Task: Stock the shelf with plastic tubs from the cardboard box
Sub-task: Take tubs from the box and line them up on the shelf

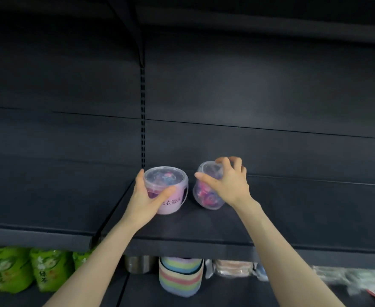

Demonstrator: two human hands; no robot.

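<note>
The left hand (147,199) is gripping a pink-labelled tub (167,191) standing upright on the dark shelf (204,227), while the right hand (228,182) is clutching a second tub (204,192), tilted, just beside it.

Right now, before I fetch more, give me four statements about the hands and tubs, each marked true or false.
The left hand grips the left tub, which stands upright. True.
The right tub sits level on the shelf. False: the right hand holds it tilted.
The two tubs touch. False: a gap separates them.
Below the shelf lie green bags. True.
</note>
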